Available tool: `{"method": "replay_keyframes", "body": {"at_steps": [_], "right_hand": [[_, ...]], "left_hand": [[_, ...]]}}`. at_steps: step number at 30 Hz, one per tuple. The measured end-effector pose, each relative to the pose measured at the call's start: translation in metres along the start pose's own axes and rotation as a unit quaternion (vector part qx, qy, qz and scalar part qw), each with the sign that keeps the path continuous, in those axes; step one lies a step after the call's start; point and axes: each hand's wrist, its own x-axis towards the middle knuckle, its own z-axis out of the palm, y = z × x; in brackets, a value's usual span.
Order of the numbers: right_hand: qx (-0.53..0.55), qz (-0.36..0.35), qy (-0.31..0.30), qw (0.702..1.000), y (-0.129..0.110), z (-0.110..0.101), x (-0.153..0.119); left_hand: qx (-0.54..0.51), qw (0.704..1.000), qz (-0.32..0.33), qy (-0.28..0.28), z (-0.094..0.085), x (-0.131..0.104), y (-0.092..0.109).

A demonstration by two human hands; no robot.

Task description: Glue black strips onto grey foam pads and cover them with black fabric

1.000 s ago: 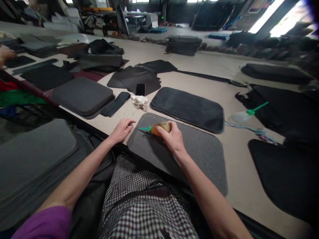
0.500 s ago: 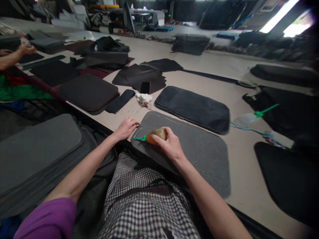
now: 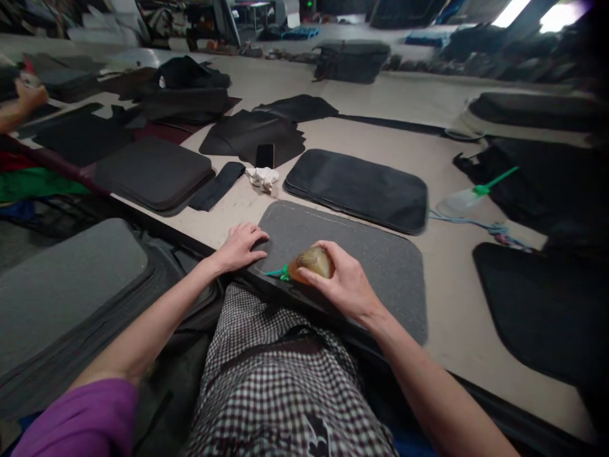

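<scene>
A grey rounded panel (image 3: pixel 375 273) lies in front of me at the table's near edge, with a pale line along its far border. In my right hand (image 3: pixel 349 279) is a squeeze bottle (image 3: pixel 311 263) of amber liquid, tipped on its side. Its green nozzle (image 3: pixel 278 273) points left, low over the panel's near left part; whether the tip touches cannot be seen. My left hand (image 3: pixel 240 246) rests at the panel's left end, fingers apart and holding nothing, with fingertips on or just beside the panel's edge.
Behind the panel lies a stack of black pieces (image 3: pixel 356 190). A crumpled white cloth (image 3: pixel 263 179) and a phone (image 3: pixel 265 155) are to its left. Another green-nozzled bottle (image 3: pixel 461 200) lies right. Grey panels (image 3: pixel 71 266) are stacked at lower left. A co-worker's hand (image 3: pixel 31 95) shows far left.
The bottle in my right hand has moved a little right and nearer to me along the panel. My left fingers have spread more. The whole view has shifted slightly.
</scene>
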Motion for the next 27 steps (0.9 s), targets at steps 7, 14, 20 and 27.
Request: {"method": "replay_keyframes", "body": {"at_steps": [7,14,20,27], "right_hand": [[-0.045,0.024,0.01,0.999,0.021,-0.047,-0.041],[-0.063,0.146,0.04,0.986,0.056,-0.109,-0.11],[0.0,0.269,0.079,0.96,0.085,-0.16,-0.167],[0.047,0.349,0.146,0.924,0.11,-0.208,-0.216]], "left_hand": [[0.06,0.998,0.003,-0.021,0.0,0.005,0.0],[0.06,0.998,0.004,-0.027,0.002,0.006,-0.005],[0.063,0.998,0.011,-0.023,0.009,0.008,-0.021],[0.048,0.998,0.022,-0.042,0.008,0.009,-0.026]]}}
